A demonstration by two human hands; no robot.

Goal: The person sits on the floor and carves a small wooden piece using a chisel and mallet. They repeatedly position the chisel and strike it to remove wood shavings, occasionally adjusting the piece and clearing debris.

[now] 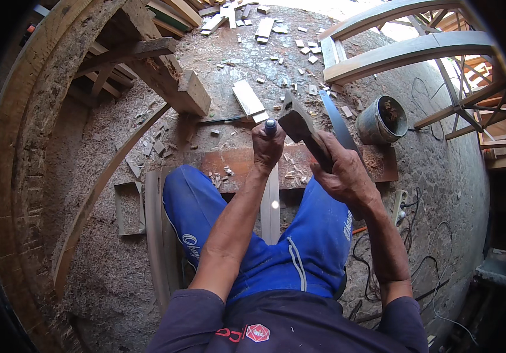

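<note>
- Hammer (pixel 296 119) is clasped by the right fingers (pixel 325 176)!
- Tool (pixel 270 126) is clenched by the left fingers (pixel 273 147), near it!
- Chips (pixel 229 171) are strewn across the surface (pixel 244 160).

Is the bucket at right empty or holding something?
Holding something: brown scraps show inside the bucket; how full, I cannot tell.
</note>
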